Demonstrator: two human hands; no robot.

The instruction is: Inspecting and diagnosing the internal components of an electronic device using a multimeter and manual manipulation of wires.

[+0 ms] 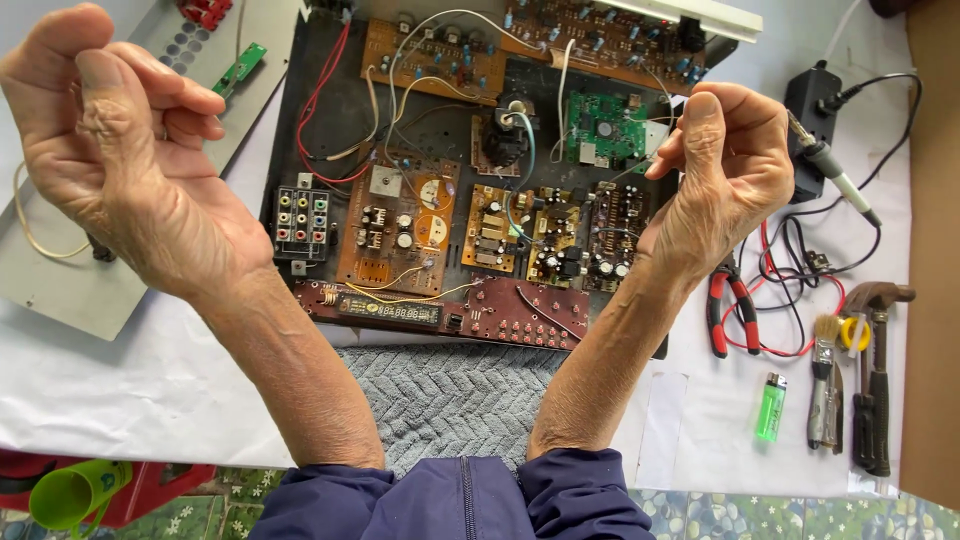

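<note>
Both hands are hovering raised above the opened amplifier chassis (480, 180): the left hand (120, 150) is curling loosely on nothing, while the right hand (720, 170) is pinching a soldering iron (835, 180), keeping its tip clear of the boards. Whether the right fingertips (700, 120) are also gripping a thin wire is hard to tell.

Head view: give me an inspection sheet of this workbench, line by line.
Surface: white paper-covered table, with a grey knitted towel at the near edge.
Job's things: opened black amplifier chassis holding brown circuit boards and a green circuit board.
Clutter: red-handled pliers, green lighter, small paintbrush, hammer, grey metal cover panel.
Grippers: left hand raised with fingers curled, empty; right hand raised, pinching a thin wire lead.
Cables: black cord from a soldering iron; red and white wires inside the chassis.
Surroundings: green plastic cup and floral floor below.
</note>
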